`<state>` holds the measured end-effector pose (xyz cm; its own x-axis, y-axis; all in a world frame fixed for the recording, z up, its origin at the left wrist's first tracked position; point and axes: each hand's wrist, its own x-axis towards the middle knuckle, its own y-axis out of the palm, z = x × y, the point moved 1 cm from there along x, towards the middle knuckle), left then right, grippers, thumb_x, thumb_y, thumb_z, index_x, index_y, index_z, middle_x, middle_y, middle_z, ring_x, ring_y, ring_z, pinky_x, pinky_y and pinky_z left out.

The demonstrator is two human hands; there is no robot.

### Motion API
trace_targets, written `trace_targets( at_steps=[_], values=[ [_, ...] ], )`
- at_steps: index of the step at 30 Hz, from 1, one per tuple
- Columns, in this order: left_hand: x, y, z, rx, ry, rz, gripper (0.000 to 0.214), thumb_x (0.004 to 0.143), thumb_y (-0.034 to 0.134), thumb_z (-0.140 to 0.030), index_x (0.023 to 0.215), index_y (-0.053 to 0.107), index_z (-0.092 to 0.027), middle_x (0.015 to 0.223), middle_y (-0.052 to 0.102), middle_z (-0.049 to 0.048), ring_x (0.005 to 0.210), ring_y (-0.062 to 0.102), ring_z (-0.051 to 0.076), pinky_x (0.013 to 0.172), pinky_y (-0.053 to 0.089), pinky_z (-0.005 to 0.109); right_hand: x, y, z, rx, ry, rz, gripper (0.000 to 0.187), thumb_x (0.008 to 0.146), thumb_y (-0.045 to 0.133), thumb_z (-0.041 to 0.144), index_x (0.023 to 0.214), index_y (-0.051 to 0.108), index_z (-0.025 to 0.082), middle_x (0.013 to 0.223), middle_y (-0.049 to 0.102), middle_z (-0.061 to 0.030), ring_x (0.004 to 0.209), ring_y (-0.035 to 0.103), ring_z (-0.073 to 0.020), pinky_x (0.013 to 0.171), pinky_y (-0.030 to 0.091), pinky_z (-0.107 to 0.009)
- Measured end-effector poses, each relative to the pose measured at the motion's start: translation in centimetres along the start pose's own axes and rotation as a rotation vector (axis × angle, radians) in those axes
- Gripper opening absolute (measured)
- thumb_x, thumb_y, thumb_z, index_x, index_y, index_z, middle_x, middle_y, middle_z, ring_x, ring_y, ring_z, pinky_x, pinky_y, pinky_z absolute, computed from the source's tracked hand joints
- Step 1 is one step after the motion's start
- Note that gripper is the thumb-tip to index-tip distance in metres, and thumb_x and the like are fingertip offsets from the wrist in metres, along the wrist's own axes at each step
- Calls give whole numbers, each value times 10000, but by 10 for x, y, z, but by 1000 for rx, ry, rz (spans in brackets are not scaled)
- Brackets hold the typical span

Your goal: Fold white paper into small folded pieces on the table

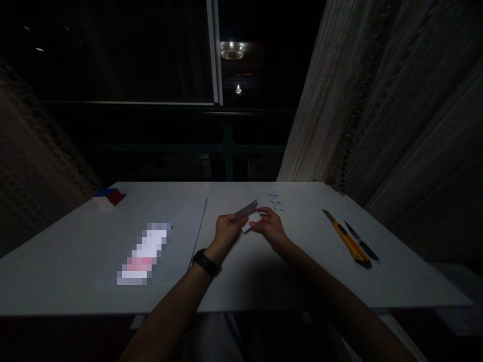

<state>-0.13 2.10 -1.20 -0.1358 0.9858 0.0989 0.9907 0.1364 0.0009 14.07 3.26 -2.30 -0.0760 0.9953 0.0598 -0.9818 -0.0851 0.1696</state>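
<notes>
Over the middle of the white table (245, 271), both my hands hold a small folded piece of white paper (249, 213). My left hand (225, 230), with a black watch on the wrist, pinches the paper's left end, and a flap stands up above its fingers. My right hand (270, 227) pinches the right end with fingers closed on it. Several tiny paper scraps (275, 201) lie just beyond my right hand.
A yellow utility knife (349, 240) and a dark pen-like tool (363, 242) lie at the right. A large white sheet (177, 216) with a blurred patch lies at the left. A red, blue and white block (107, 196) sits at the far left corner. Curtains hang on both sides.
</notes>
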Motion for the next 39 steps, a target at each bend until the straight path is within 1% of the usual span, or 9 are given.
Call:
trace_targets(
  at_steps=[4, 7, 11, 17, 20, 23, 30, 35, 39],
  values=[
    [-2, 1, -2, 5, -5, 39, 210, 543, 730, -293, 648, 703, -113, 552, 602, 7, 509, 488, 116, 479, 330, 227, 1, -3, 1, 23, 37, -24, 510, 476, 768, 234, 905, 497, 184, 517, 516, 89, 440, 533, -89, 498, 508, -260],
    [-1, 0, -1, 21, -5, 26, 194, 550, 727, -293, 606, 683, -112, 510, 571, -1, 479, 461, 105, 456, 305, 226, 0, -2, 4, 32, 49, -31, 472, 496, 750, 223, 908, 525, 183, 535, 530, 74, 470, 558, -100, 517, 520, -268],
    [-1, 0, -1, -8, -41, 25, 225, 566, 719, -322, 585, 657, -106, 464, 526, -13, 426, 416, 84, 430, 281, 220, -1, -1, 6, 42, 47, -30, 433, 554, 728, 291, 926, 538, 178, 537, 563, 46, 512, 592, -125, 540, 530, -282],
    [-2, 0, -6, 6, -42, 12, 193, 557, 719, -289, 590, 664, -107, 441, 483, -36, 410, 355, 61, 423, 241, 207, 0, -4, 6, 31, 14, -136, 475, 466, 772, 233, 864, 524, 166, 503, 546, 72, 482, 580, -117, 546, 524, -277],
    [-3, 0, -8, -14, -47, 22, 177, 569, 710, -282, 590, 669, -112, 435, 483, -38, 412, 364, 65, 427, 247, 207, 1, -5, 5, 40, 33, -143, 379, 527, 724, 244, 846, 535, 164, 521, 567, 49, 485, 584, -119, 524, 513, -263],
    [-3, 1, -7, -26, -44, 15, 174, 568, 713, -279, 594, 674, -111, 460, 513, -30, 424, 388, 68, 432, 263, 205, 2, -6, 5, 48, 8, -113, 337, 586, 664, 246, 895, 554, 169, 578, 594, 30, 498, 589, -116, 522, 511, -259],
    [-2, 0, -4, -89, -34, 10, 200, 542, 736, -277, 631, 686, -105, 526, 579, -3, 459, 444, 81, 449, 298, 202, -1, -5, 3, 26, -64, -85, 502, 590, 707, 301, 1023, 477, 188, 588, 587, 42, 536, 605, -133, 571, 528, -297],
    [-1, 1, -3, -93, -45, 49, 194, 545, 739, -262, 648, 695, -104, 560, 604, 17, 483, 470, 95, 465, 320, 212, -2, 1, -2, 11, -24, 44, 717, 483, 782, 262, 1099, 420, 197, 501, 515, 98, 472, 583, -128, 531, 517, -278],
    [-1, 2, -3, -77, -45, 80, 185, 549, 740, -251, 642, 695, -98, 530, 584, 12, 476, 460, 93, 463, 315, 215, -3, 4, -2, -4, -16, 11, 697, 459, 788, 264, 1054, 432, 187, 465, 474, 119, 408, 561, -122, 483, 517, -277]
  ],
)
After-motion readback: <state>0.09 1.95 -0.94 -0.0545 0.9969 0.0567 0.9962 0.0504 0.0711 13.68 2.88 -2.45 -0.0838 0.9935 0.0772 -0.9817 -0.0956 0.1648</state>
